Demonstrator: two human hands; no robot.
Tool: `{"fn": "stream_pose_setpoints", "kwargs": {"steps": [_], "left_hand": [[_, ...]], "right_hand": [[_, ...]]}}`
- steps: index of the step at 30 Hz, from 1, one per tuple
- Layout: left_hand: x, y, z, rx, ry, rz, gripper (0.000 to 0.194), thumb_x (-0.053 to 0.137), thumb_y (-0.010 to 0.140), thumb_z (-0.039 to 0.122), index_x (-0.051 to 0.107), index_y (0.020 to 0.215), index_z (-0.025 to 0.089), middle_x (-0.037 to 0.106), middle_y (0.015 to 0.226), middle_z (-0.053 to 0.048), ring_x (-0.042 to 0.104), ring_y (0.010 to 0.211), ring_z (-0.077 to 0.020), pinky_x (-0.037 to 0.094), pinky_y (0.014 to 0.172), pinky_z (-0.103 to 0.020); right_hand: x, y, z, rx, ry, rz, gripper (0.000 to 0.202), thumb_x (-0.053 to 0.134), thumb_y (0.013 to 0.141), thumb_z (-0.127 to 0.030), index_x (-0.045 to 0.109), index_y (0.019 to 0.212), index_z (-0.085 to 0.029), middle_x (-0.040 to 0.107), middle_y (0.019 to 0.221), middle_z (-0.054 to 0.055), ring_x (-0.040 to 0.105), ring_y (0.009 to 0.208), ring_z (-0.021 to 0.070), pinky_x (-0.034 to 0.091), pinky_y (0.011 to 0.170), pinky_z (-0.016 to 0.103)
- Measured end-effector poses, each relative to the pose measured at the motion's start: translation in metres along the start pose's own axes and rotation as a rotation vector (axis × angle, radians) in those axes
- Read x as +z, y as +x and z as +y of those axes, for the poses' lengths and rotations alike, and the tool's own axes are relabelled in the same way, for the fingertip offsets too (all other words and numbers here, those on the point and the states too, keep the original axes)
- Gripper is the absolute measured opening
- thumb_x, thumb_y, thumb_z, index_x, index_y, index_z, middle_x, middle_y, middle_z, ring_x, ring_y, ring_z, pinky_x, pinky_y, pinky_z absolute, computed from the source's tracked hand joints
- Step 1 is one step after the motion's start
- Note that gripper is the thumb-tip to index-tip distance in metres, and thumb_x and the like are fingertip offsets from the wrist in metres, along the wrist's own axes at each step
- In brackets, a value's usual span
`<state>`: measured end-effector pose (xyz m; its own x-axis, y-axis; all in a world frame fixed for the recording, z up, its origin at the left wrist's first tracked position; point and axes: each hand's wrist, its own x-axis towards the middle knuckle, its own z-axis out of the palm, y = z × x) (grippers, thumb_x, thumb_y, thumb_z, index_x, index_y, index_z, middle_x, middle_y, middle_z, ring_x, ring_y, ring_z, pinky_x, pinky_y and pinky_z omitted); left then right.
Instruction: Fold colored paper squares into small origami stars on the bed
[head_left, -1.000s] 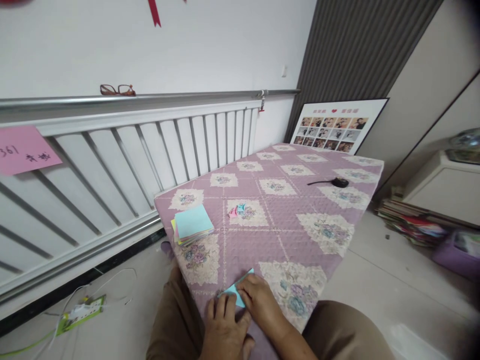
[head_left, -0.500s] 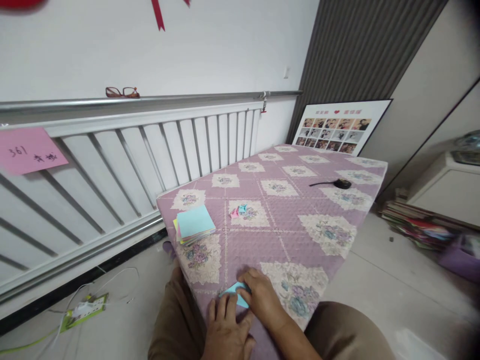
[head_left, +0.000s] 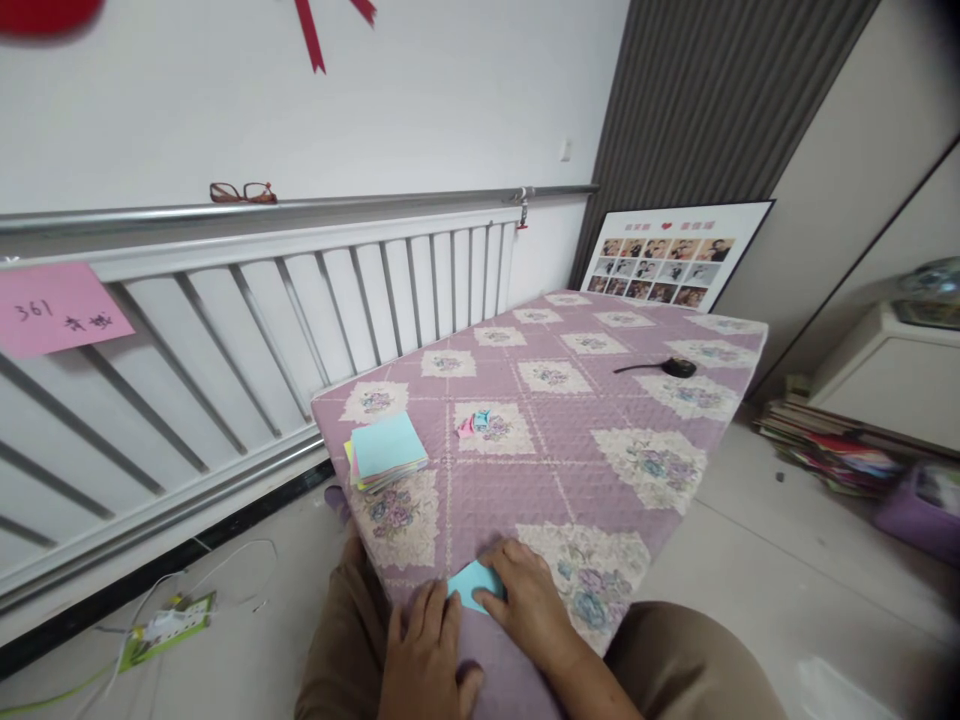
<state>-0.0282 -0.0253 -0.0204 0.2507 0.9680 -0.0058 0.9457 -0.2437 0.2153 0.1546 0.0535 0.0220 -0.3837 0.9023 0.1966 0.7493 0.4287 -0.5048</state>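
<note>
A small light-blue paper (head_left: 474, 584) lies at the near end of the cloth-covered table, between my hands. My left hand (head_left: 429, 640) rests palm down at its left edge, fingers stretched out. My right hand (head_left: 525, 598) is closed on the paper's right side, thumb bent over it and fingers along its far edge. Farther up and to the left sits a stack of coloured square papers (head_left: 388, 447), blue on top. To its right are small folded pink and blue paper pieces (head_left: 474, 423).
A black object with a strap (head_left: 679, 368) lies on the far right of the purple flowered tablecloth (head_left: 502, 490). A white radiator (head_left: 337, 300) borders the left side. A photo board (head_left: 667, 262) stands behind the far end. Glasses (head_left: 243, 193) rest on the pipe.
My left hand has shifted left and its thumb has spread away from the paper. More of the blue paper shows. The view has moved slightly.
</note>
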Motion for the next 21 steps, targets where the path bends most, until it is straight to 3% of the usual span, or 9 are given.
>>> {"fn": "stream_pose_setpoints", "kwargs": {"steps": [7,12,16,21], "left_hand": [[-0.018,0.001,0.0,-0.144,-0.01,-0.044,0.061,0.053,0.081,0.04,0.042,0.138,0.02,0.04,0.145,-0.011,0.032,0.132,-0.0349,0.025,0.103,-0.059],[-0.034,0.013,0.01,-0.178,-0.041,0.057,0.038,0.054,0.084,0.029,0.057,0.12,0.02,0.05,0.134,-0.009,0.04,0.124,-0.0294,0.025,0.105,-0.049],[-0.042,0.032,0.008,-0.024,-0.077,0.064,0.028,0.05,0.089,0.019,0.06,0.114,0.024,0.055,0.125,-0.004,0.045,0.117,-0.0235,0.032,0.101,-0.041],[-0.038,0.05,0.0,0.204,0.043,-0.009,0.015,0.049,0.093,0.022,0.062,0.1,0.021,0.062,0.104,-0.003,0.053,0.1,-0.0202,0.042,0.087,-0.035]], "right_hand": [[-0.002,-0.014,0.006,0.004,0.013,0.018,0.032,0.069,0.072,-0.024,0.06,0.103,-0.026,0.06,0.106,0.004,0.052,0.102,0.0233,0.036,0.089,0.038],[-0.004,-0.018,0.007,0.008,0.027,0.015,0.033,0.066,0.074,-0.022,0.059,0.105,-0.025,0.059,0.113,0.005,0.05,0.109,0.0239,0.034,0.093,0.039],[-0.006,-0.017,0.006,0.01,0.03,-0.015,0.026,0.066,0.074,-0.024,0.06,0.099,-0.025,0.059,0.113,0.004,0.051,0.108,0.024,0.035,0.092,0.039],[-0.008,-0.018,0.005,-0.01,0.04,-0.015,0.021,0.066,0.075,-0.022,0.06,0.094,-0.025,0.06,0.11,0.003,0.052,0.106,0.0231,0.034,0.092,0.038]]}}
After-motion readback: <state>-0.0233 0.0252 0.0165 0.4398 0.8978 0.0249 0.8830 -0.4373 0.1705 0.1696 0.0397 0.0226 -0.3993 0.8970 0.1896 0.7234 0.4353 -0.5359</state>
